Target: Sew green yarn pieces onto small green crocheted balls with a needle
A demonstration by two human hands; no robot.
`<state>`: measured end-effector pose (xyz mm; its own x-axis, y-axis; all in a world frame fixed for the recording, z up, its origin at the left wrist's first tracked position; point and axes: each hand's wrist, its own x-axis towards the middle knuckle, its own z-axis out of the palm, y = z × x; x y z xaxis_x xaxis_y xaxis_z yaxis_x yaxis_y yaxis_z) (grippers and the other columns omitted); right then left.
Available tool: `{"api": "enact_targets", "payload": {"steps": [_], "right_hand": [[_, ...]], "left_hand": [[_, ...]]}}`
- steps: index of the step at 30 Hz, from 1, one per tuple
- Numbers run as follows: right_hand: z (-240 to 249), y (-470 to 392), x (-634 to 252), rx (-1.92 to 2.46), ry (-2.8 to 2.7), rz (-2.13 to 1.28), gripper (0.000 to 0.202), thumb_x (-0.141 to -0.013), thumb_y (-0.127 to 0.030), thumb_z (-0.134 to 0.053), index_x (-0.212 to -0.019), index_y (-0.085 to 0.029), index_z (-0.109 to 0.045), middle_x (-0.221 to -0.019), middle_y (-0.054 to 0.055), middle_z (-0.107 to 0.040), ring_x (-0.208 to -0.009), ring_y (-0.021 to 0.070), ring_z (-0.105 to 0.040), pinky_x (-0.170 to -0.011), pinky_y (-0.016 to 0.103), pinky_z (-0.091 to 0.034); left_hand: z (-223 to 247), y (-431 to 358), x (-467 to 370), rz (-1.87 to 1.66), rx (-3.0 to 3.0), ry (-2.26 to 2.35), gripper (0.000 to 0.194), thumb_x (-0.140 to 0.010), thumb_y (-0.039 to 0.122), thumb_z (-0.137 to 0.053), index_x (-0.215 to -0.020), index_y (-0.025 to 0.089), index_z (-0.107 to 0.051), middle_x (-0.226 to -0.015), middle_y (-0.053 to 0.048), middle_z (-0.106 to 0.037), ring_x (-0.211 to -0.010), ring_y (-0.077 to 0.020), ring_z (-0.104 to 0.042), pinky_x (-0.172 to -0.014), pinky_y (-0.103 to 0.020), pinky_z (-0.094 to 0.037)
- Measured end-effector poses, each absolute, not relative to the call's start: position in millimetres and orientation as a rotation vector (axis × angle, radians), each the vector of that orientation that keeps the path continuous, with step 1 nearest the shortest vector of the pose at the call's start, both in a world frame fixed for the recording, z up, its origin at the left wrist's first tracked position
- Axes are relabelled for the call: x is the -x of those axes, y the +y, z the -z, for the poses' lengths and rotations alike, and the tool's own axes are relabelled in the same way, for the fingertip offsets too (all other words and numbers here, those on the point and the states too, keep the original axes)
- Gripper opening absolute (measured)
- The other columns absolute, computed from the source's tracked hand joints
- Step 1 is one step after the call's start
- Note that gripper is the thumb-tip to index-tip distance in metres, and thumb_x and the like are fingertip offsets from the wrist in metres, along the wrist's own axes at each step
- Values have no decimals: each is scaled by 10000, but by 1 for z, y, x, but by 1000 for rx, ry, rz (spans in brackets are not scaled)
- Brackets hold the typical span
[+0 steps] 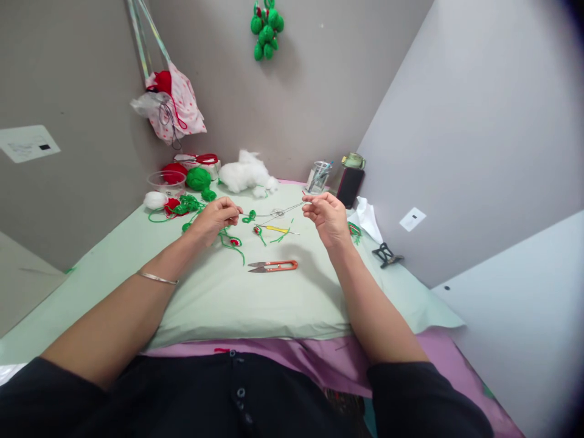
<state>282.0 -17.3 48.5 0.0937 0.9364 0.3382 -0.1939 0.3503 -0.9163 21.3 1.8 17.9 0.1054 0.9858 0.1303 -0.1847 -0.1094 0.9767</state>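
Note:
A thin dark thread (pixel 263 216) runs between my two hands above the table, with a loose tangle near its middle. My left hand (pixel 218 218) pinches its left end, and my right hand (pixel 326 216) pinches the other end with fingers closed. Just right of my left fingertips is a small green crocheted piece (pixel 249 216); whether it hangs on the thread or lies on the table I cannot tell. Below the thread lie a yellow-handled crochet hook (pixel 276 229) and a small red-and-green crocheted piece (pixel 258 231). Orange thread snips (pixel 274 266) rest nearer to me.
White stuffing (pixel 246 173), a green yarn ball (pixel 198 179) and a clear plastic tub (pixel 159 182) stand at the back left. A glass with pens (pixel 318 176), a phone (pixel 350 188) and a black stand (pixel 387 255) are at the right. Walls close in on both sides.

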Motion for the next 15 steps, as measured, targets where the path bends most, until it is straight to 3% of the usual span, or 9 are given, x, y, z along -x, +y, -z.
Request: {"api": "enact_targets", "payload": {"steps": [5, 15], "right_hand": [[-57, -18, -288, 760, -1069, -1053, 236, -720, -325, -684, -775, -217, -481, -764, -29, -623, -575, 60, -559, -519, 175, -471], [-118, -30, -269, 701, -1321, -963, 255, -814, -409, -680, -803, -226, -503, -817, -35, -640, -566, 42, -560, -482, 172, -453]], "left_hand": [[-18, -1, -22, -1265, -1188, 907, 196, -605, 230, -703, -690, 164, -539, -753, -8, -622, -533, -77, -509, -558, -237, -435], [-9, -7, -35, -1182, -1316, 849, 220, -683, 276, -693, -768, 189, -510, -657, 30, -593, -547, -98, -540, -600, -257, -455]]}}
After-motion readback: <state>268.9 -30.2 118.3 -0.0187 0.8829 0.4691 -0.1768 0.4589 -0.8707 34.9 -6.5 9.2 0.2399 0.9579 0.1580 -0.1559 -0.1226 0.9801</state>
